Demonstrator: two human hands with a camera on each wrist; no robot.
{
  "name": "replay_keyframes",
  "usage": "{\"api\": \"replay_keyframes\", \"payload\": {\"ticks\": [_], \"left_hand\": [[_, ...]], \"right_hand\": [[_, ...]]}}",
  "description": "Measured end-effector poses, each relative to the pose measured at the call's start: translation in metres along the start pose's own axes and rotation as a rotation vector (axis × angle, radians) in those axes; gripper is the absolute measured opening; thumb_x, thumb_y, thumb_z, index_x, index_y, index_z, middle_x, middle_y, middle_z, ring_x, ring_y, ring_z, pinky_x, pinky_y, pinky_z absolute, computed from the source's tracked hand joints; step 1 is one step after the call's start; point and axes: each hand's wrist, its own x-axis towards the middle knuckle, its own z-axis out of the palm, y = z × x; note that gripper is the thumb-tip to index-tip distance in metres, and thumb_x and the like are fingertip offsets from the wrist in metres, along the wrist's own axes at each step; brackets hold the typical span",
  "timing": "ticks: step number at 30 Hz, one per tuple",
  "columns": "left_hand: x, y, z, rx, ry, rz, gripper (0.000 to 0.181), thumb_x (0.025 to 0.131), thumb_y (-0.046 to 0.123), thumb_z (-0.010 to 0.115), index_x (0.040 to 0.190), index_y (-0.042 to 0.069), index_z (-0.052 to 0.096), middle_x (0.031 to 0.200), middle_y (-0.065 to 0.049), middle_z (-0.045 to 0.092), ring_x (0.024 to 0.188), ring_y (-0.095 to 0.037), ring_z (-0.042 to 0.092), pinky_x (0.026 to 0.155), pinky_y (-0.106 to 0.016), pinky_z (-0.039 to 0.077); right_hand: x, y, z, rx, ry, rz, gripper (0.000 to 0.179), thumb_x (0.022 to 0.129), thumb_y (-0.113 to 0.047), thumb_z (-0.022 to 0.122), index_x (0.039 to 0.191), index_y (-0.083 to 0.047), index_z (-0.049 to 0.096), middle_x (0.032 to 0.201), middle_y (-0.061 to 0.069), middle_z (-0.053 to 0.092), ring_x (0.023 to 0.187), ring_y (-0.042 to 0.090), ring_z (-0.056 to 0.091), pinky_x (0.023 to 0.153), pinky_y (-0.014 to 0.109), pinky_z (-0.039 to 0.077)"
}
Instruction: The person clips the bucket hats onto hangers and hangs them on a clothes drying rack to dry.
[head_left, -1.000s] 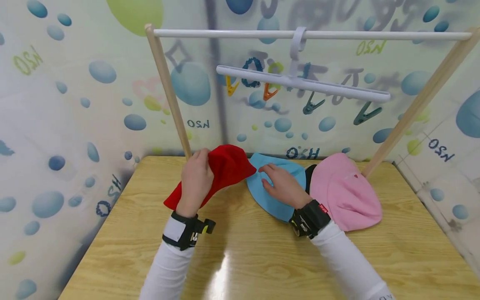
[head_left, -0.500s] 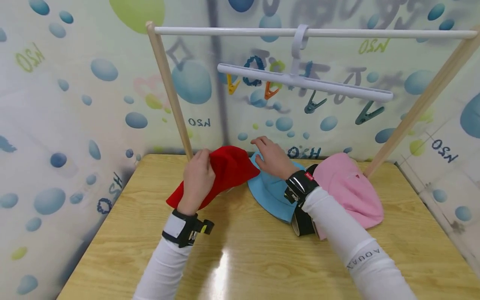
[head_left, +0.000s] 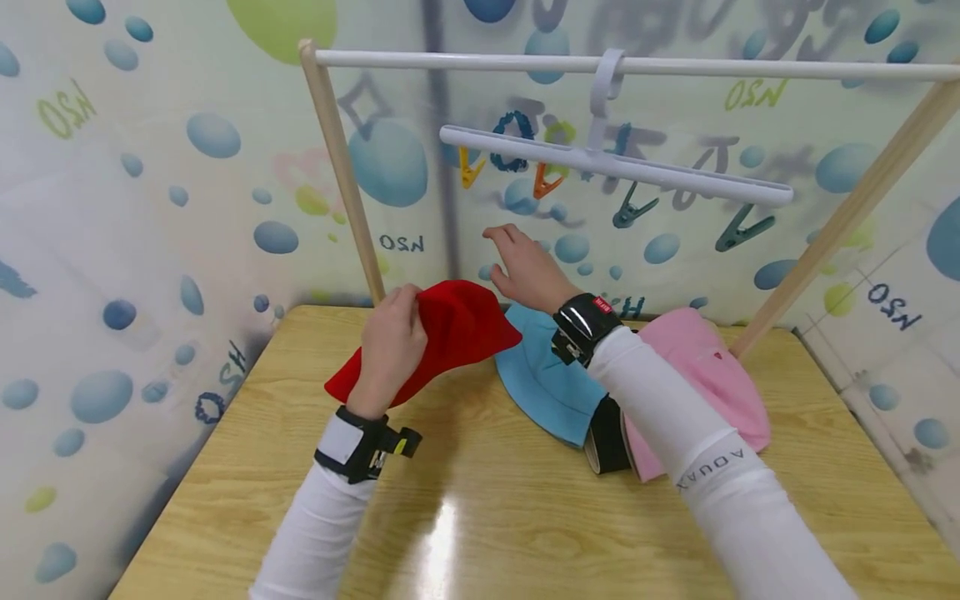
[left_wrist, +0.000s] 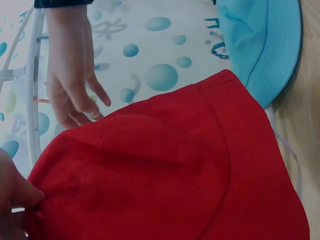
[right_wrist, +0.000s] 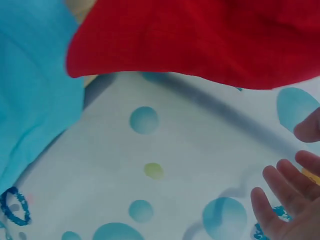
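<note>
My left hand (head_left: 392,348) pinches a red bucket hat (head_left: 467,327) by its crown and holds it above the table's left side. In the left wrist view, the thumb (left_wrist: 17,187) presses into the cloth at the crown's edge. My right hand (head_left: 531,271) hovers in the air just beyond the hat, under the hanger, fingers extended and holding nothing. The right wrist view shows its spread fingers (right_wrist: 287,192) apart from the red cloth. A white hanger (head_left: 615,167) carries a yellow clip (head_left: 470,169), an orange clip (head_left: 547,182) and two dark green clips (head_left: 633,207).
A light blue bucket hat (head_left: 547,375) lies on the wooden table (head_left: 480,517), partly under my right arm. Beside it are a black hat (head_left: 609,442) and a pink hat (head_left: 697,367). The hanger hooks onto a white rod (head_left: 465,61) between wooden posts (head_left: 341,175).
My right hand has risen from over the blue hat, moving up and slightly left toward the hanger. The left hand keeps its hold on the red hat with little movement.
</note>
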Motion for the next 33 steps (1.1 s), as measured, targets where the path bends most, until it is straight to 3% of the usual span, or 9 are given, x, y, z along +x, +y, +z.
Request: {"api": "replay_keyframes", "payload": {"ticks": [7,17,24,33], "left_hand": [[0.006,-0.002,0.000,0.003,0.010,0.045,0.016,0.094,-0.005,0.047,0.098,-0.005,0.063,0.086,-0.020,0.064,0.074,-0.032,0.060,0.068,-0.042,0.052],[0.007,-0.001,0.004,0.003,-0.016,0.053,0.014,0.094,-0.003,0.051,0.099,-0.004,0.063,0.085,-0.019,0.064,0.074,-0.031,0.060,0.069,-0.040,0.052],[0.004,-0.005,0.000,0.002,-0.026,0.018,0.014,0.095,-0.001,0.051,0.102,-0.004,0.063,0.090,-0.019,0.065,0.077,-0.031,0.060,0.072,-0.041,0.053],[0.003,-0.010,-0.004,0.009,-0.006,0.003,0.015,0.094,-0.002,0.050,0.101,-0.004,0.063,0.089,-0.019,0.065,0.077,-0.032,0.060,0.072,-0.042,0.053]], "right_hand": [[0.024,0.000,-0.018,0.163,0.027,0.116,0.055,0.094,-0.009,0.048,0.145,0.003,0.030,0.141,0.020,0.038,0.126,0.030,0.043,0.102,0.038,0.037],[0.051,0.008,-0.033,0.441,0.124,0.196,0.068,0.094,-0.004,0.048,0.152,0.000,0.013,0.154,0.016,0.022,0.139,0.026,0.029,0.108,0.028,0.028],[0.059,0.006,-0.032,0.692,0.131,0.206,0.056,0.100,-0.007,0.045,0.151,-0.006,0.021,0.154,0.009,0.024,0.140,0.023,0.029,0.107,0.028,0.031],[0.062,-0.001,-0.029,0.740,0.173,0.194,0.036,0.103,-0.011,0.044,0.138,-0.002,0.043,0.143,0.009,0.041,0.131,0.019,0.040,0.102,0.026,0.035]]}}
